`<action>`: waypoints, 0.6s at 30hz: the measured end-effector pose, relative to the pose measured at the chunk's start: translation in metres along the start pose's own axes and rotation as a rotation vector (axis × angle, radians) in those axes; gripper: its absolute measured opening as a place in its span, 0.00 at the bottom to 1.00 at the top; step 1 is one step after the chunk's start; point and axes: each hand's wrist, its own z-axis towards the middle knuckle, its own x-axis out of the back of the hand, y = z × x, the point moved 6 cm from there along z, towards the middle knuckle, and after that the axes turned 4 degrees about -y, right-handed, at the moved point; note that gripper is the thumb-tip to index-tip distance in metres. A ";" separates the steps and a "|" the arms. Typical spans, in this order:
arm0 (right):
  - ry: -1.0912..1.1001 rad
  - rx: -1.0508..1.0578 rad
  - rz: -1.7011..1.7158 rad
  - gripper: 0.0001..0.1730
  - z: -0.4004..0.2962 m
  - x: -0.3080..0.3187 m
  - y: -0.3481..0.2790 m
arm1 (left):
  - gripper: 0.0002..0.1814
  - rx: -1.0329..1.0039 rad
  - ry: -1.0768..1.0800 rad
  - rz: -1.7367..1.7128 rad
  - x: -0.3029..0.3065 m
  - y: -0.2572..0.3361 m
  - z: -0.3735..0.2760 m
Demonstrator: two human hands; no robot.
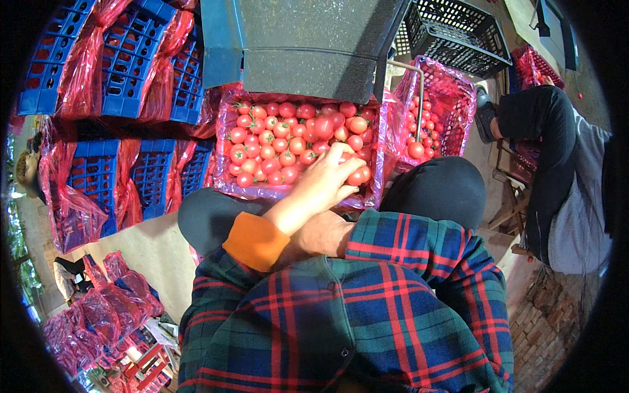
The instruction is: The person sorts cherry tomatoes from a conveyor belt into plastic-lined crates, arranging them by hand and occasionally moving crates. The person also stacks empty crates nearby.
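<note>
A crate lined with pink plastic film (300,193) stands before me, filled with red and pinkish tomatoes (268,151), several with green stems. My left hand (327,172), below an orange cuff, reaches over its near right part. The thumb and fingers curl around tomatoes (356,178) there. One tomato (324,127) just beyond the fingers looks blurred. My right hand (314,231) crosses low behind the left forearm; only its wrist side shows, and the fingers are hidden. Past the crate's right side sits a second film-lined crate (454,118) with fewer tomatoes.
Blue plastic crates (132,59) wrapped in pink film are stacked at left. A dark panel (309,59) rises behind the tomato crate. A bent metal rod (420,98) and black crates (457,37) are at right. Another person (545,147) sits farther right. Wrapped bundles (103,319) lie lower left.
</note>
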 end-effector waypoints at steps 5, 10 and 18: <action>-0.171 -0.004 -0.088 0.21 -0.011 0.022 -0.005 | 0.19 0.176 -0.104 0.271 0.030 -0.013 -0.020; -0.285 -0.021 -0.036 0.27 -0.010 0.020 -0.006 | 0.12 0.178 0.012 0.332 0.050 -0.011 -0.036; -0.202 -0.004 0.031 0.18 -0.010 0.025 -0.008 | 0.20 0.070 0.202 0.242 0.054 -0.046 0.035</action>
